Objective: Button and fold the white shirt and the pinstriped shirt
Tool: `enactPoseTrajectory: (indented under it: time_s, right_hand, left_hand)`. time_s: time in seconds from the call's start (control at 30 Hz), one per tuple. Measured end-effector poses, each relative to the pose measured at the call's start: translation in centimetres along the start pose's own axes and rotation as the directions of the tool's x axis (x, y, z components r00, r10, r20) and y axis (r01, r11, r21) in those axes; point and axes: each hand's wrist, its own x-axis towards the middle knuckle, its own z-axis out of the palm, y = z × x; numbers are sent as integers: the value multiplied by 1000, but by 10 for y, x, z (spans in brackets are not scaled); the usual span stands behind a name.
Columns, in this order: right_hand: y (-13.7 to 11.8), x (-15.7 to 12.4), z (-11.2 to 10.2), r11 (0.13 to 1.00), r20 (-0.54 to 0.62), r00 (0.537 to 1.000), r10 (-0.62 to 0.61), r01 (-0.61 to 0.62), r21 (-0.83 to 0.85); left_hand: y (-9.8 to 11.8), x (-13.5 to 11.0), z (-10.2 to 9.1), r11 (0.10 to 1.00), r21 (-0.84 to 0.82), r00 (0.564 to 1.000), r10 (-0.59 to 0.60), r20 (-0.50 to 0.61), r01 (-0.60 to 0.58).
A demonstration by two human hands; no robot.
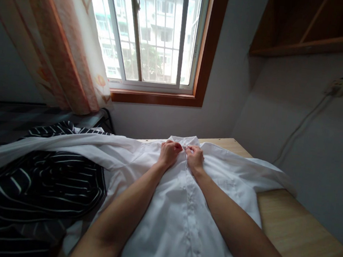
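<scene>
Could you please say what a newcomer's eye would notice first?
Probably the bright, metal-framed window, upper centre-left. Then the white cloth shirt spread across the pale wooden table, with left hand and right hand pinching its front below the collar; black, white-striped cloth lies bunched at left.

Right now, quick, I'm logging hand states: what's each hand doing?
Left hand: closed, holding the white shirt just below its collar.
Right hand: closed, pinching the same shirt at the front, beside the left hand.

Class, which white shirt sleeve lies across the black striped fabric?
The picture-left sleeve crosses the striped fabric; the picture-right sleeve lies over the wooden tabletop.
</scene>
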Motion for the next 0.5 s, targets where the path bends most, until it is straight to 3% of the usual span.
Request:
enactPoseTrajectory:
  time_s: [0.5]
  right_hand:
    - [-4, -2, -2, 997, 36, 999, 20, -17, -72]
  left_hand:
    - [-5, -2, 8, 965, 240, 993, -114, 2, 110]
